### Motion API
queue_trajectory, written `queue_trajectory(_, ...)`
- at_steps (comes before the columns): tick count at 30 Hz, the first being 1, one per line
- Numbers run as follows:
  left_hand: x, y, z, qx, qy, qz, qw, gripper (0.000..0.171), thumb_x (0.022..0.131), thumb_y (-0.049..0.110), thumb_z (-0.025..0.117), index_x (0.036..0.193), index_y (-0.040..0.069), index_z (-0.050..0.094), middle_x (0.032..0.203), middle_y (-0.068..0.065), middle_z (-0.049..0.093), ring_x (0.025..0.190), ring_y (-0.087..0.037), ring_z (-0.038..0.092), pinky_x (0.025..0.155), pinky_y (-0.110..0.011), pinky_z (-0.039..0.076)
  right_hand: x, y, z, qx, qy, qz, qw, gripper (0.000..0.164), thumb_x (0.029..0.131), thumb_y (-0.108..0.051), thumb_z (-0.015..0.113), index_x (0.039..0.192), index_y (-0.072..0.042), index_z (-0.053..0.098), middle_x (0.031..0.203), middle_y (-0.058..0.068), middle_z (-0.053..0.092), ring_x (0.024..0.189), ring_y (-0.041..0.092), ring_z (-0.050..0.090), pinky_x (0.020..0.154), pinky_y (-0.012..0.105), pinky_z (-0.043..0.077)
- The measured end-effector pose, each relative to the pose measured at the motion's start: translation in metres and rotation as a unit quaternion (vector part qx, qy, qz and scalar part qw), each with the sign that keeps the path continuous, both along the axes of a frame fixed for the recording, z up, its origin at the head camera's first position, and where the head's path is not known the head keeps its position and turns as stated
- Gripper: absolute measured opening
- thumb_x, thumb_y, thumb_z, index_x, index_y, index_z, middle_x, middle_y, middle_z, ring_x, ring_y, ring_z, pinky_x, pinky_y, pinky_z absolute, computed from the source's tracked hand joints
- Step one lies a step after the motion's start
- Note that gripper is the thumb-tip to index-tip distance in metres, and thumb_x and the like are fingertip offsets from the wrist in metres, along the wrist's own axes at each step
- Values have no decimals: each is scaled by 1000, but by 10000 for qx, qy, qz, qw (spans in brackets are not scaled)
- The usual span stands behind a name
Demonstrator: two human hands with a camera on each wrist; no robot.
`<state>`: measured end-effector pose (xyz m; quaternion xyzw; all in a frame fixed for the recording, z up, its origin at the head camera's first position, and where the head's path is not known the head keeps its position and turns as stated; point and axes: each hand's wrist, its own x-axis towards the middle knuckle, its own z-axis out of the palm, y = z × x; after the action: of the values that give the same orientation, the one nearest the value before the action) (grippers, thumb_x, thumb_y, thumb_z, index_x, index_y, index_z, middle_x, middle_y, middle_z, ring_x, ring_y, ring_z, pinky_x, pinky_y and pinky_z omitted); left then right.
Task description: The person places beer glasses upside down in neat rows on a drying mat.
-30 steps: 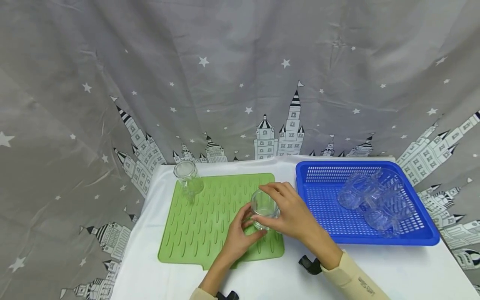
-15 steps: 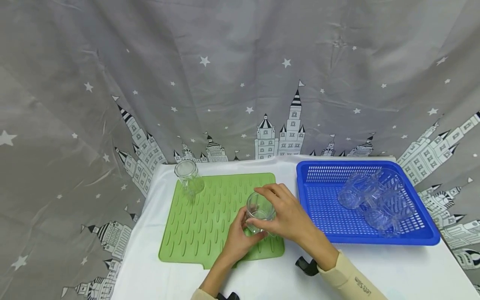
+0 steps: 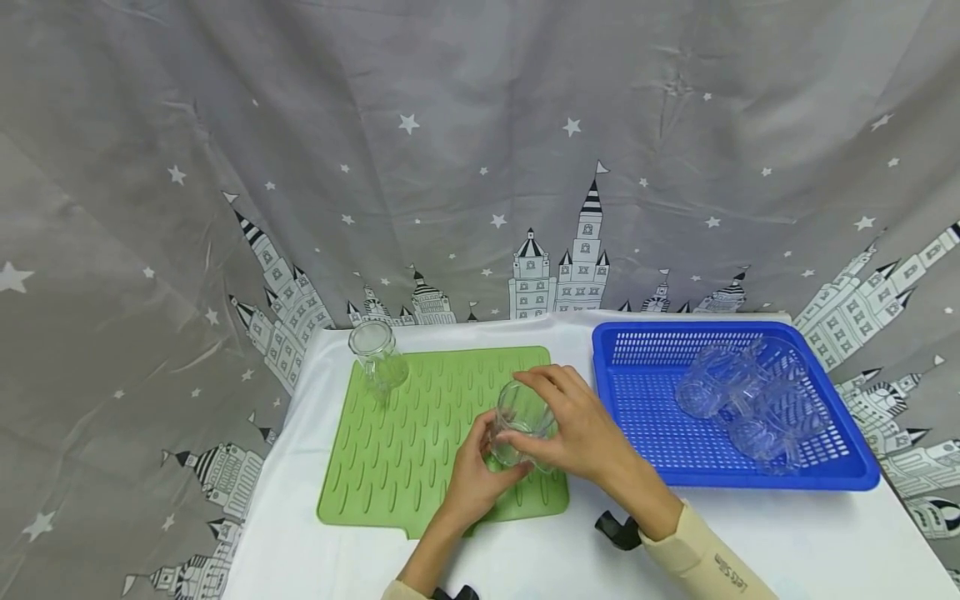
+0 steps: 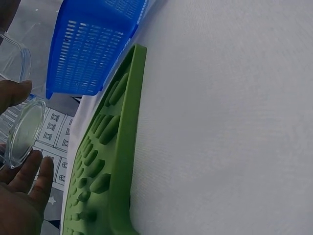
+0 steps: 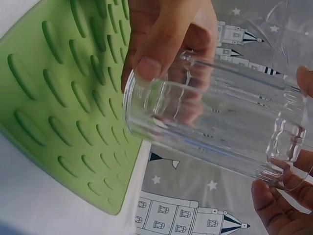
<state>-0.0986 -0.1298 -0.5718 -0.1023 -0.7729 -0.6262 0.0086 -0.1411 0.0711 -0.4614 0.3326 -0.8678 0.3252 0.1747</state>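
Observation:
A clear glass mug point(image 3: 521, 407) is held by both hands over the right part of the green ridged mat point(image 3: 420, 442). My left hand point(image 3: 477, 482) grips its lower end; the right hand point(image 3: 576, 429) grips its upper end with thumb and fingers. Seen from the left wrist, one round end of the mug point(image 4: 25, 131) faces right, near the fingers of the left hand point(image 4: 22, 205). The right wrist view shows the mug point(image 5: 220, 122) lengthwise between both hands, tilted. A second glass mug point(image 3: 382, 367) stands on the mat's far left corner.
To the right of the mat is a blue plastic basket point(image 3: 637, 479) with several clear glass mugs point(image 3: 772, 417) at its right side. White cloth point(image 3: 540, 558) covers the table. A grey curtain point(image 3: 450, 83) with stars and castles hangs behind.
The held mug has shifted slightly left and tilted, its lower end further left, with both hands still on it. The mug on the mat and those in the basket have not moved.

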Motion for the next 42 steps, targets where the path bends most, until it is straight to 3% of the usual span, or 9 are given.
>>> queue_trajectory(5,2,0,2,-50,-132,76,9999,79,86,20,92,153,30,50,146,3,66,138,-15,62,121,-44,50,-1,6,-1,-96,-165,-33,9998,76,85,-52,89,145,-13,64,137,6,69,125,23,65,101,45,61)
queue_trajectory(11,3,-2,6,-222,-138,300,9992,81,81,19,94,150,33,54,147,3,65,133,-23,66,116,-44,52,-3,13,-2,-153,-321,-117,9993,71,88,-46,86,146,-13,63,141,5,69,125,22,66,98,44,62)
queue_trajectory(22,0,-21,21,-759,295,400,9959,84,80,19,95,152,29,54,143,-2,68,119,-22,68,104,-41,55,-4,19,-5,-194,-521,-199,9983,67,94,-39,79,152,-13,58,142,7,68,101,13,67,83,34,62)
queue_trajectory(32,0,-29,25,-630,364,335,9968,85,79,13,96,151,29,55,147,2,67,128,-24,68,115,-50,52,-3,21,-9,-274,-747,-190,9966,64,99,-36,73,155,-10,55,145,10,66,102,21,72,83,39,65)
queue_trajectory(42,2,-36,30,-566,408,214,9973,84,80,14,95,152,28,55,150,2,66,134,-27,67,118,-59,49,3,28,-15,-191,-1255,-184,9917,61,106,-32,64,162,-14,45,151,12,62,108,24,74,85,45,66)
